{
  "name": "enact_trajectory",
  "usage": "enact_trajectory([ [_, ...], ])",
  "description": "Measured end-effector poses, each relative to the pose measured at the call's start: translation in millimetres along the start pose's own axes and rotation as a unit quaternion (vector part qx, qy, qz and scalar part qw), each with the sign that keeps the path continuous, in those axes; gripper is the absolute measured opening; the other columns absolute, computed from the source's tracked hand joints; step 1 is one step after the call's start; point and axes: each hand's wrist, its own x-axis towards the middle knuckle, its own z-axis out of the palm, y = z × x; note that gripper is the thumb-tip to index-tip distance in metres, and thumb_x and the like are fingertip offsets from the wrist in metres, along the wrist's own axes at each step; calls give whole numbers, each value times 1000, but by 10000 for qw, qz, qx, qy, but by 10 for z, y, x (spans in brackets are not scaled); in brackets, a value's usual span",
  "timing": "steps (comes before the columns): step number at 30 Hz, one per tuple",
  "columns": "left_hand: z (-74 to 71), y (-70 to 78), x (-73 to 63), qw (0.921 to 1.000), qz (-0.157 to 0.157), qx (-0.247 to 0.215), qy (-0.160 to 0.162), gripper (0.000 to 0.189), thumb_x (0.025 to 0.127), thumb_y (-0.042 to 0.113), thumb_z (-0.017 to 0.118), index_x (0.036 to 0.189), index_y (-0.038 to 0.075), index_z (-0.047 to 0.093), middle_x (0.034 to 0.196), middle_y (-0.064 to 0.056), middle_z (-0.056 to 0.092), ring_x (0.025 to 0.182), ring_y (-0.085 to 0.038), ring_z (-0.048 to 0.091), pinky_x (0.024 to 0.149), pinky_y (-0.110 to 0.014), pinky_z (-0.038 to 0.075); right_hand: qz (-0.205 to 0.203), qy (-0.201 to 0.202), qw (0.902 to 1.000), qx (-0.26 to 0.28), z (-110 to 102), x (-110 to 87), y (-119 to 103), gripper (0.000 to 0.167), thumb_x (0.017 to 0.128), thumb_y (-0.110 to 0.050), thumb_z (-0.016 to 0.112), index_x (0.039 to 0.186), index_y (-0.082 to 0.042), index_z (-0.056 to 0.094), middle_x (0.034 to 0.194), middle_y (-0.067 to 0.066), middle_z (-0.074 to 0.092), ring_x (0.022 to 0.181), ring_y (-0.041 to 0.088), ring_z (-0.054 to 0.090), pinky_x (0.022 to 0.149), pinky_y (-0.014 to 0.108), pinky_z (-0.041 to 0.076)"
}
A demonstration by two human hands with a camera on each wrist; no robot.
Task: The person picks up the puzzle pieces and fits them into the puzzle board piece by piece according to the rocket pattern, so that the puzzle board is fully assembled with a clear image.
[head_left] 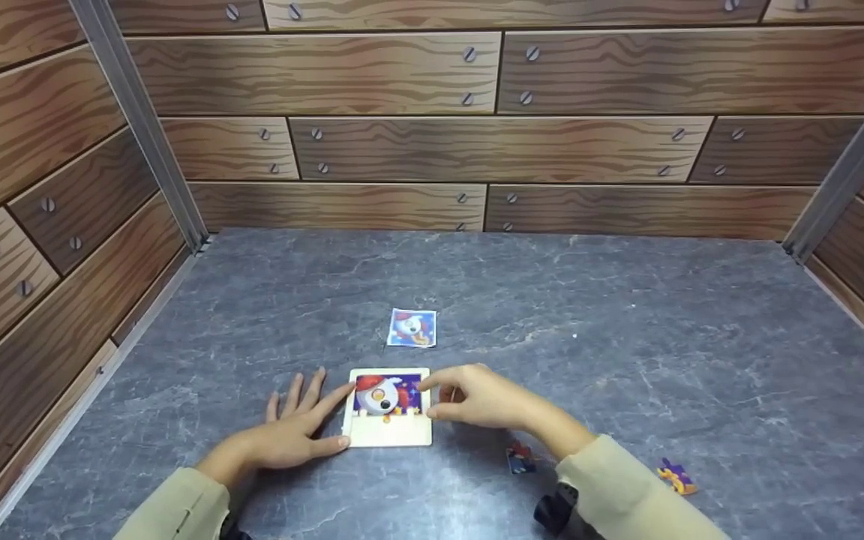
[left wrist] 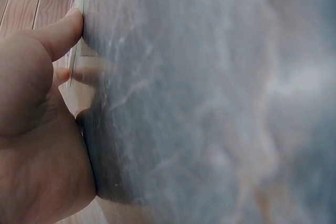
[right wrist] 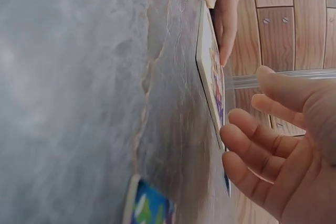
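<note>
A puzzle tray (head_left: 391,433) with a pale frame lies flat on the grey surface. Joined jigsaw pieces (head_left: 385,396) fill its upper part with a white dog in a red hat; the lower strip is bare. My left hand (head_left: 286,433) spreads flat at the left, thumb and index fingertip touching the frame's left edge. At the right edge is my right hand (head_left: 481,397), fingers loosely bent and thumb apart from them, fingertips at the pieces. In the right wrist view nothing shows between those fingers. Near the right forearm lies a loose jigsaw piece (head_left: 520,457).
Beyond the tray lies a small picture card (head_left: 412,328) with a similar dog. Another loose jigsaw piece (head_left: 676,477), purple and orange, is right of the right sleeve. Wood-patterned walls (head_left: 387,150) enclose the marbled surface (head_left: 627,360) at the back and sides.
</note>
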Motion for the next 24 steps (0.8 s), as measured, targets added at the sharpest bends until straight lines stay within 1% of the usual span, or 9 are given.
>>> enact_trajectory([
  [7,-14,12,-15,10000,82,40,25,76,88,57,50,150,29,16,153,-17,-14,133,-39,-25,98,-62,-18,50,48,9998,167,-45,-203,0,37,89,-27,64,119,-7,63,87,-4,64,75,11,59,67,27,49],
  [15,11,-15,-20,10000,90,0,-18,76,89,57,49,150,31,13,153,-16,-16,133,-38,-26,97,-62,-20,-95,230,9995,189,-93,-436,44,38,89,-29,63,119,-6,62,92,-2,65,79,11,60,71,26,50],
  [19,5,-9,-17,9999,118,20,17,76,89,56,50,150,31,13,153,-16,-16,133,-38,-25,97,-62,-19,-83,350,9991,230,-141,-542,80,39,89,-30,63,120,-6,62,92,-3,64,80,11,59,72,27,50],
  [24,11,-13,-8,9999,113,32,-10,76,89,57,49,150,31,13,153,-15,-16,133,-37,-26,97,-62,-19,-29,512,9982,300,-195,-683,150,39,90,-28,62,121,-6,61,88,-4,63,77,11,59,70,27,50],
])
